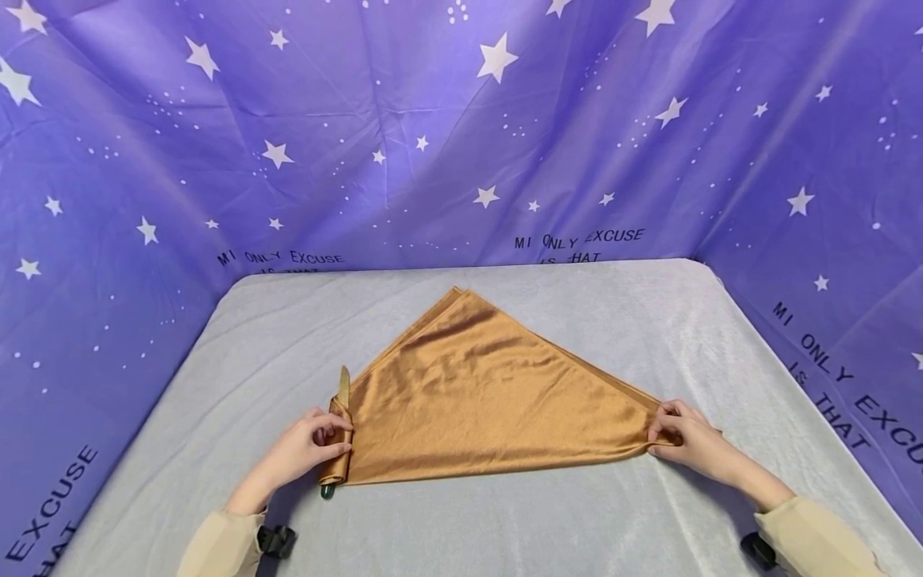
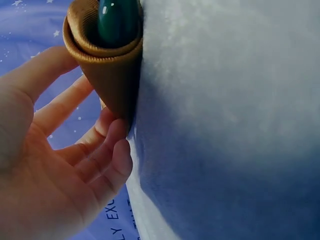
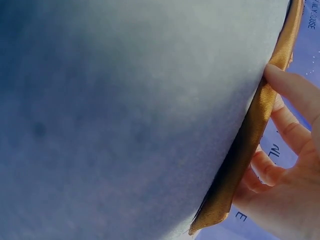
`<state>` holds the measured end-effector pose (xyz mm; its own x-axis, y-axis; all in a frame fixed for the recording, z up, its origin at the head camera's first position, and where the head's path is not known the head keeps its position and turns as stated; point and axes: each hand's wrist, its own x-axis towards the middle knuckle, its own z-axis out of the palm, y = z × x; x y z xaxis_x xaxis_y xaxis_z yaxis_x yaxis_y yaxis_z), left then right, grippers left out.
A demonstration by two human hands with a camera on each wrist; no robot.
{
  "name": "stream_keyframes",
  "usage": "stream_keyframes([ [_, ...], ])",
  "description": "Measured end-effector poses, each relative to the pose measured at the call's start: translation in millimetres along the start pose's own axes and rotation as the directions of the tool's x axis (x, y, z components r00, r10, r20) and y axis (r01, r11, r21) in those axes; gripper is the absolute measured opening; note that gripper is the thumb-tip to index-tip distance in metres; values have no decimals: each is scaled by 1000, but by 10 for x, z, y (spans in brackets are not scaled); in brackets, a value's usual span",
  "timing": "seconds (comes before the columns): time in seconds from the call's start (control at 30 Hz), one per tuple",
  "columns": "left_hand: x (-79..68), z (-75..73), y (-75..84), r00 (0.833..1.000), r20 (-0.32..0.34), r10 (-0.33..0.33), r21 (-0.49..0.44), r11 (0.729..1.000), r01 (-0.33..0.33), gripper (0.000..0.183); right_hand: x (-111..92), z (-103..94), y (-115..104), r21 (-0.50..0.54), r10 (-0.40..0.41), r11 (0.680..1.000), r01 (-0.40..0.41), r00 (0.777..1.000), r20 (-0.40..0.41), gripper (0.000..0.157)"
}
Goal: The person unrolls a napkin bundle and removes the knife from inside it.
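A golden-brown satiny cloth (image 1: pixel 490 393), folded into a triangle, lies on the table with its peak at the far side. Its left end is rolled round a knife; the gold blade (image 1: pixel 344 385) sticks out at the top and the green handle end (image 2: pixel 116 22) at the bottom. My left hand (image 1: pixel 306 450) holds that roll (image 2: pixel 107 65), thumb and fingers on its right side. At the opposite corner, my right hand (image 1: pixel 692 442) pinches the cloth between thumb and fingers. The cloth's edge (image 3: pixel 260 110) runs past the right thumb, and its tip hangs beyond the fingers.
A pale grey plush cover (image 1: pixel 548 521) spreads over the table. Purple curtains (image 1: pixel 404 104) with white stars and black lettering stand behind it and at both sides. Black straps (image 1: pixel 277 542) sit at the wrists, by the beige sleeves.
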<state>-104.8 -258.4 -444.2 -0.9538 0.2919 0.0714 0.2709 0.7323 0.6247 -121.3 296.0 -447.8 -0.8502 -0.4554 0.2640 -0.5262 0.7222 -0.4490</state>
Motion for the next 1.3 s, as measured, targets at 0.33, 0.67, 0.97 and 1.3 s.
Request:
stream_keyframes([
  [0.33, -2, 33, -38, 1000, 8, 1, 38, 999, -1, 18, -7, 10, -4, -16, -2, 1000, 2, 1000, -12, 29],
  [0.67, 40, 71, 87, 997, -23, -77, 132, 988, 80, 21, -4, 16, 3, -19, -18, 1000, 17, 1000, -17, 30],
  [0.97, 66, 48, 101, 994, 4, -109, 96, 990, 108, 19, 5, -7, -7, -3, 2, 1000, -2, 1000, 1, 29],
  [1.3, 41, 37, 43, 988, -12, -153, 3, 988, 153, 20, 7, -12, -23, -6, 4, 1000, -4, 1000, 5, 28],
])
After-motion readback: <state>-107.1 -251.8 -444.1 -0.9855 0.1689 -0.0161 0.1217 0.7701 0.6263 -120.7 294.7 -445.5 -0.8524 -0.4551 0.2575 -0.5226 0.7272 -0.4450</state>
